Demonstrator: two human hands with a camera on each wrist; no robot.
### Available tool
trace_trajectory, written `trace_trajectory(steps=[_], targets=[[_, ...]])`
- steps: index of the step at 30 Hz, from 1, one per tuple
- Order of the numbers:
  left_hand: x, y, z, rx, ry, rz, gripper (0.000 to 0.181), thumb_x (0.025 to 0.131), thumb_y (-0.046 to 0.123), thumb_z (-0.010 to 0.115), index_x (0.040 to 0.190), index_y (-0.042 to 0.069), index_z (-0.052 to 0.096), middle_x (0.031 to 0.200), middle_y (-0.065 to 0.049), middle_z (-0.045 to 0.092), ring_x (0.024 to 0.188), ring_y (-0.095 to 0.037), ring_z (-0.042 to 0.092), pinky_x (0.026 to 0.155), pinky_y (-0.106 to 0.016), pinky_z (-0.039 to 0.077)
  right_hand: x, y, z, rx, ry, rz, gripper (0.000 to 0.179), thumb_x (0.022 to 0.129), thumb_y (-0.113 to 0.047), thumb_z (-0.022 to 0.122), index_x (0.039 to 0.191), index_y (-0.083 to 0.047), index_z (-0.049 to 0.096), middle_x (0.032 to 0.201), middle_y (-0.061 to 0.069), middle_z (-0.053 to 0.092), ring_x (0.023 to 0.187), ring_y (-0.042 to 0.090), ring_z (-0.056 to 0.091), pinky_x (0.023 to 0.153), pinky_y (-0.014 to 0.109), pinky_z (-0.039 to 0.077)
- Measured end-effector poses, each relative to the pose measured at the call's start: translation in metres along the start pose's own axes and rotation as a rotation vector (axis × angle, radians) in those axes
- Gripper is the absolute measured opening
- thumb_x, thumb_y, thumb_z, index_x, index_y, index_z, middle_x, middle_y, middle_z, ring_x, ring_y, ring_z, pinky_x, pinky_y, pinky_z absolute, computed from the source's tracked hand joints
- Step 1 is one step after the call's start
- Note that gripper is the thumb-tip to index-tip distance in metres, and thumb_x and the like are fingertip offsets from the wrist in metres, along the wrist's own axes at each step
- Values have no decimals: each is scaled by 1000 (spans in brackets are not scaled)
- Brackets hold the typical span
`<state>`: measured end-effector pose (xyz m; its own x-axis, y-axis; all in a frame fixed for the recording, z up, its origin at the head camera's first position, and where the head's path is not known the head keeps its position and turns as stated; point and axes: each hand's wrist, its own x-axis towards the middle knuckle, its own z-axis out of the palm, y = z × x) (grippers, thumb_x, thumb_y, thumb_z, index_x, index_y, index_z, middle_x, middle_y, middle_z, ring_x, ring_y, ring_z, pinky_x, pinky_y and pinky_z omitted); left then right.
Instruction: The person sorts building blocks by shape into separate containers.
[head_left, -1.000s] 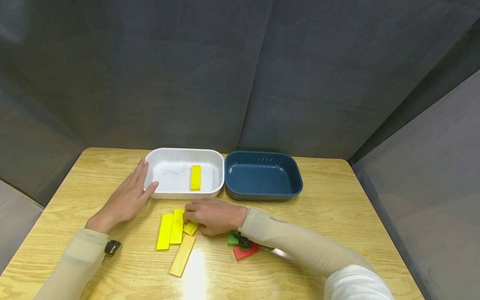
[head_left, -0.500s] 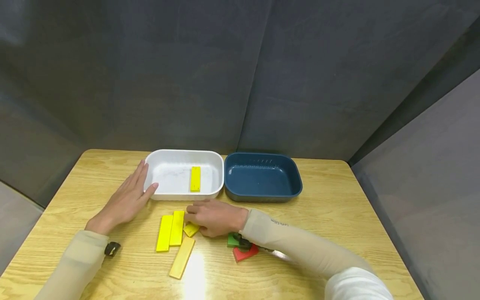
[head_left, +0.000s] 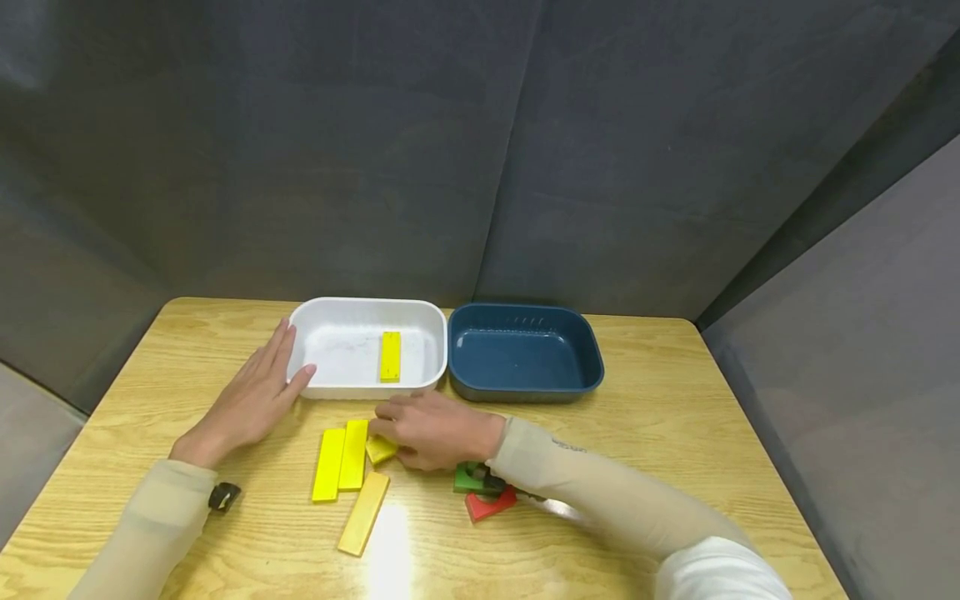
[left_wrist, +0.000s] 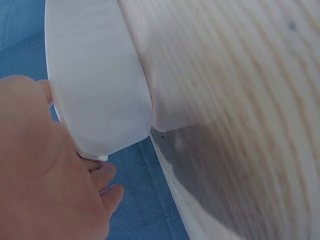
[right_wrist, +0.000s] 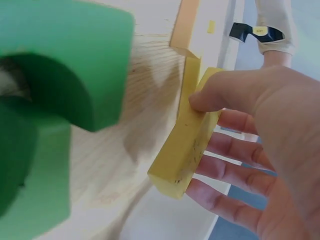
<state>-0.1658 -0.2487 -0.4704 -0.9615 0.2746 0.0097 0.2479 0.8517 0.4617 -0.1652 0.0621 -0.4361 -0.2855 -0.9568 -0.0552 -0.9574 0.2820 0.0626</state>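
Observation:
In the head view my left hand (head_left: 251,400) rests at the left end of a white bin (head_left: 367,393), fingers straight along its side and thumb over the front rim. One yellow block (head_left: 390,357) lies inside that bin. My right hand (head_left: 438,429) is just in front of the bins. Between thumb and fingers it pinches a long yellow block (right_wrist: 182,150), tilted in the right wrist view and mostly covered in the head view. Left of this hand, two yellow blocks (head_left: 327,465) lie side by side, and a paler wooden block (head_left: 363,514) lies nearer the person.
A dark blue bin (head_left: 525,393) stands against the white one, with nothing seen inside. Under the right wrist, partly hidden, are a green block (head_left: 465,478) with a curved cutout and a red block (head_left: 491,505). Dark cloth walls (head_left: 375,167) border the wooden table (head_left: 660,400).
My right hand has shifted slightly to the right, keeping its hold on the yellow block. The left hand and the bins look unmoved.

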Motion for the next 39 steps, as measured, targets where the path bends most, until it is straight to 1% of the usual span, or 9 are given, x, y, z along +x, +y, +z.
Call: trace_trajectory(steps=[4,8,15,19,23,28,35,37,39], targets=[[0,0,0,-2,-1,3,85,115,53,32,170,2,-6,178,-9,-21,164,-45,2,132,-61,6,-2,0,-7,0,33,2,28,99,-22,70,126,-16,69,106,-4,63,97,13,59,81,25,54],[0,0,0,-1,1,6,84,116,53,32,170,2,-6,178,-8,-21,164,-46,3,133,-60,5,-4,2,-15,4,48,15,29,100,-22,68,128,-15,68,109,-3,64,97,13,60,83,26,56],[0,0,0,-1,-5,0,85,115,54,32,170,2,-7,178,-8,-21,164,-45,2,132,-61,5,-4,9,-30,-2,55,36,32,99,-22,71,130,-14,68,109,-2,66,94,14,59,77,24,54],[0,0,-1,5,-7,-1,85,115,54,32,170,2,-8,178,-8,-22,164,-46,3,132,-61,6,-2,13,-37,0,67,36,32,100,-21,69,131,-14,69,107,-3,66,92,14,59,77,24,54],[1,-1,0,2,-8,3,85,115,54,32,170,2,-7,178,-9,-21,164,-46,3,132,-62,6,2,16,-44,27,70,41,32,101,-23,71,132,-14,70,108,-2,65,91,14,59,77,24,53],[0,-1,0,-6,-13,-3,85,115,55,32,170,3,-7,178,-8,-22,164,-46,3,131,-65,9,10,23,-51,26,59,49,33,101,-24,73,131,-13,70,109,-1,65,91,14,61,76,23,54],[0,0,1,-6,-14,-8,86,115,55,32,171,4,-8,178,-8,-21,164,-46,2,130,-66,11,23,38,-58,66,49,91,39,99,-27,78,135,-14,70,117,0,68,99,13,65,86,23,57],[0,0,1,-7,-16,-11,86,115,55,33,171,4,-8,178,-8,-21,164,-46,2,130,-66,11,27,42,-58,73,38,103,39,99,-28,77,135,-14,69,117,-1,69,100,13,65,87,23,57],[0,0,1,-8,-16,-13,86,115,56,33,171,4,-8,178,-8,-21,164,-46,2,130,-66,12,32,47,-58,83,28,111,38,99,-27,76,135,-14,70,116,-1,69,97,13,64,84,23,57]])
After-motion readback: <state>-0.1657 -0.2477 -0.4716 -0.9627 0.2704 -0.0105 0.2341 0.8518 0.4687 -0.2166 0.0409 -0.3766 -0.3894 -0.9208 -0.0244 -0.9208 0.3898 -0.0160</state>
